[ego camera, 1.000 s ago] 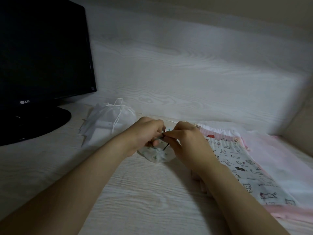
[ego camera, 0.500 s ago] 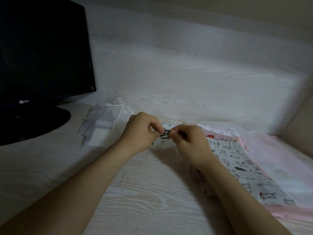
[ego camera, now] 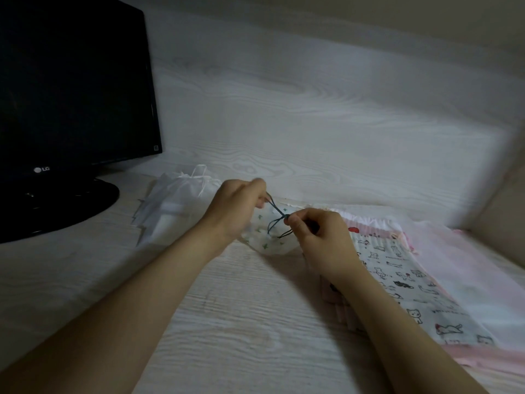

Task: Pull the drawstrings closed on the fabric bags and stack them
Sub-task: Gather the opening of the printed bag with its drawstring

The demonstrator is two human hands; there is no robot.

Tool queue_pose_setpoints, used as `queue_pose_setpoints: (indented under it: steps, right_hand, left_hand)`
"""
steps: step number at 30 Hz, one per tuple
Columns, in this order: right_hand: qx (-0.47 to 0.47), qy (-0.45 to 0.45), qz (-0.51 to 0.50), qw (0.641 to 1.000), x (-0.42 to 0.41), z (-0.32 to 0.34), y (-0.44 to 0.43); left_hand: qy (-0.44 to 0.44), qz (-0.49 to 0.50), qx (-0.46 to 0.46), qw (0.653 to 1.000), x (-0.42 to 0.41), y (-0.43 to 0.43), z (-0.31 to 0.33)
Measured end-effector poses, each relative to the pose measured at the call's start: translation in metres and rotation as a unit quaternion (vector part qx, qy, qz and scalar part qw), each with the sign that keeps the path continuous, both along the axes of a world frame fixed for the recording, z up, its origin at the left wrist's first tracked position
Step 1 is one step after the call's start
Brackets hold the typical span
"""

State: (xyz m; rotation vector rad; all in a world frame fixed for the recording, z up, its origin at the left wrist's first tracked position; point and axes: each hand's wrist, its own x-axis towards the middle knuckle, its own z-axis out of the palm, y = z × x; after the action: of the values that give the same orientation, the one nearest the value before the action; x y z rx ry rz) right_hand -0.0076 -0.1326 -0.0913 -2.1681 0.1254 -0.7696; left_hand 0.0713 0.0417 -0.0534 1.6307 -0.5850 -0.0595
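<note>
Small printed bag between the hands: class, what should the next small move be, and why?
Probably the left hand draws the dark drawstring farther up and left while the right hand pins the crossing. The cord runs taut between them, but loose loops lie on the small printed bag, so the closure looks unfinished.

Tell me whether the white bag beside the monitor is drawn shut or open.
Shut. The white bag has its neck gathered into puckers at the top, and its strings hang loose from the cinched mouth.
</note>
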Motion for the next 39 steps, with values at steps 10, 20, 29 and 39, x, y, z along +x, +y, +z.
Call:
queue_pose_setpoints:
  steps: [10, 20, 29, 39]
  right_hand:
    - [-0.132, 0.017, 0.021, 0.991, 0.001, -0.003, -0.001]
    - [-0.203, -0.024, -0.066, 0.977, 0.003, -0.005, -0.01]
    - [-0.169, 0.012, -0.073, 0.983, 0.003, -0.004, -0.008]
    - [-0.201, -0.008, -0.092, 0.975, 0.002, -0.005, -0.007]
  left_hand:
    - [0.144, -0.065, -0.145, 0.977, 0.002, 0.002, 0.002]
    - [-0.071, 0.036, 0.105, 0.991, 0.004, 0.005, -0.007]
    - [-0.234, 0.078, 0.358, 0.9, -0.002, 0.008, -0.017]
    - [-0.287, 0.066, 0.359, 0.886, 0.011, 0.007, -0.023]
